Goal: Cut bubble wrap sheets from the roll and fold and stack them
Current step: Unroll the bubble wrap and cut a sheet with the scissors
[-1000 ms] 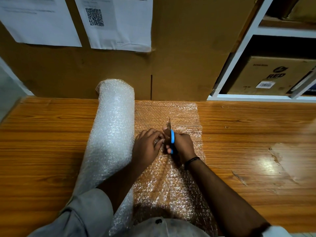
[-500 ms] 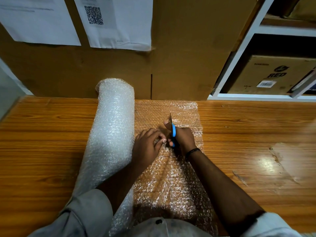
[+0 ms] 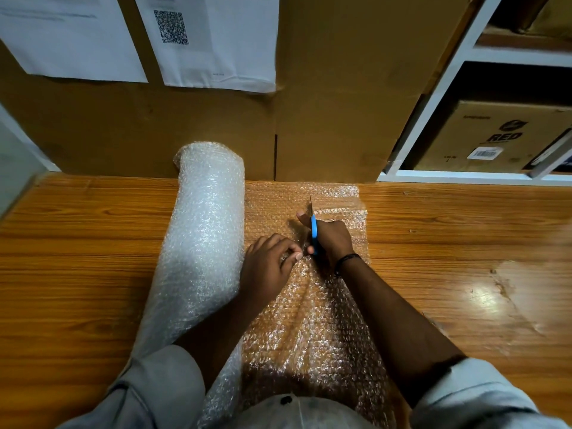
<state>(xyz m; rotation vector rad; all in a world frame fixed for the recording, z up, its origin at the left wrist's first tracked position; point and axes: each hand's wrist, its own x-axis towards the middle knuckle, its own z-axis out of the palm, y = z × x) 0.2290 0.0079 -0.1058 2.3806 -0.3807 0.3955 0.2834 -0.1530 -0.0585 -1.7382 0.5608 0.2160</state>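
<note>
Right hand (image 3: 333,239) grips blue scissors (image 3: 314,231), tips pointing away; uncut bubble wrap sheet (image 3: 278,205) lies just ahead, cut running along the roll (image 3: 207,227). Left hand (image 3: 268,266) pinches it alongside.

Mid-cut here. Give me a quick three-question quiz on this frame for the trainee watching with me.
1. True or false: the right hand holds the blue-handled scissors.
2. Where does the bubble wrap roll lie relative to the unrolled sheet? A) on the person's left B) on the person's right C) on top of it
3. What does the left hand pinch?

Key: 1 true; 2 A; 3 the unrolled sheet, just beside the scissors.
</note>
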